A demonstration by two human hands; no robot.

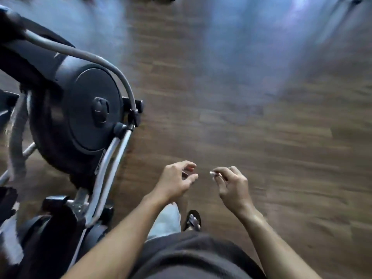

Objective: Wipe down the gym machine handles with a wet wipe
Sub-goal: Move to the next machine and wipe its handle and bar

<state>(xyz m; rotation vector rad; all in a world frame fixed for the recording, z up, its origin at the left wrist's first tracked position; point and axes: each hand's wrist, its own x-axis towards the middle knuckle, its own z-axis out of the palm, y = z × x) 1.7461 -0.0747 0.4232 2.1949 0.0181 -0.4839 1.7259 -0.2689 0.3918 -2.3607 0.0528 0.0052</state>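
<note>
Both my hands hang in front of me over the wooden floor. My right hand (pixel 231 183) pinches a small white scrap, apparently a wet wipe (pixel 212 173), between thumb and forefinger. My left hand (pixel 177 181) is beside it, fingers curled and apart, holding nothing. A gym machine (pixel 80 109) with a black round flywheel housing and grey curved tubes stands to my left. Its dark padded handle (pixel 10 25) shows at the top left, far from both hands. The picture is blurred by motion.
Brown wooden floor (pixel 261 127) stretches ahead and to the right, with pale light reflections at the top. The machine's black base and pedal parts (pixel 56 214) lie at the lower left. My sandalled foot (pixel 193 220) is below my hands.
</note>
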